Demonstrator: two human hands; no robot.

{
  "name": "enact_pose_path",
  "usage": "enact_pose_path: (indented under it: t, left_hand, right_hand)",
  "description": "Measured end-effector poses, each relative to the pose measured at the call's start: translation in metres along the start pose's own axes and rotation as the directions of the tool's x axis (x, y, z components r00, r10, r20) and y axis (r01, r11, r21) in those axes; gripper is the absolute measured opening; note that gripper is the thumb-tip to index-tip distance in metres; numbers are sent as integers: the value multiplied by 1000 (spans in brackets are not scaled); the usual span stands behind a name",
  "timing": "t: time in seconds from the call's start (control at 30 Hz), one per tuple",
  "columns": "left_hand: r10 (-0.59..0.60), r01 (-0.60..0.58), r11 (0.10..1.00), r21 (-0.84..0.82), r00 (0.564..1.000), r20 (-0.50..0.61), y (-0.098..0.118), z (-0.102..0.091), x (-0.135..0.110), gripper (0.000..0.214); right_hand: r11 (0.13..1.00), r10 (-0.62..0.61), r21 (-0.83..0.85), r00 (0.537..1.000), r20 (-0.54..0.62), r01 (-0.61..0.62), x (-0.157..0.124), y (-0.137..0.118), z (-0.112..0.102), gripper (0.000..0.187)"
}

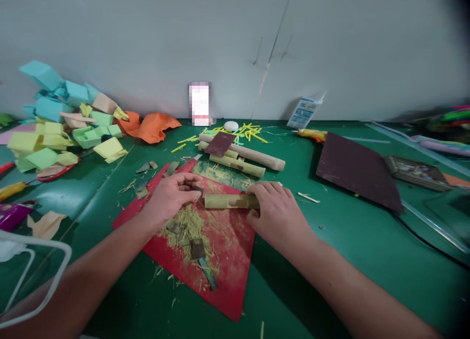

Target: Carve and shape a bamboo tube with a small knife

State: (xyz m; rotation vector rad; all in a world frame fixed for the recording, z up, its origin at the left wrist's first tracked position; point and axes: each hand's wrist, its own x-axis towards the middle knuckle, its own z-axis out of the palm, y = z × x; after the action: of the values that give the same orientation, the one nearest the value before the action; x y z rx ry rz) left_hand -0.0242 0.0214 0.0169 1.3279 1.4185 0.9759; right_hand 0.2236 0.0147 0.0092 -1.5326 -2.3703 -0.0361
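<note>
My right hand [273,206] is wrapped round the right end of a short bamboo tube [216,202], which has a notch cut in its upper side. The tube lies level above a red sheet [229,260]. Pinched in my left hand [176,194] is a small dark piece of sandpaper [199,190], close to the tube's left end. Below the hands, a heap of bamboo shavings [187,221] and several dark sandpaper scraps [197,248] lie on the red sheet.
Behind are more bamboo tubes [242,166], a sandpaper square [221,143], yellow strips [251,132] and a phone [199,104] with a blurred screen. Folded papers [51,138] crowd the left. A large dark sheet [356,170] and a framed picture [418,173] lie right.
</note>
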Motion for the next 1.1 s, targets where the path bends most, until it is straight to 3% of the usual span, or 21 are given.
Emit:
enact_pose_path:
  t: [0.27,0.6,0.7,0.83,1.1]
  left_hand:
    - [-65,65,997,45,998,-6,1,0,-1,19]
    - [-71,75,997,-30,990,119,5,2,-7,16]
    - [-65,70,997,-44,992,108,10,4,-10,20]
    - [-46,47,999,-10,995,88,11,6,-12,28]
    - [-123,118,992,39,978,169,11,5,-14,20]
  right_hand:
    - [993,-85,79,995,-56,89,-3,-11,-1,37]
    - [967,-113,221,990,-79,128,0,-17,-3,24]
    - [956,-134,251,987,-89,152,2,-21,-3,26]
    - [941,-185,278,981,-62,194,4,-27,-1,27]
    - [945,-199,258,979,-35,201,8,-33,6,16]
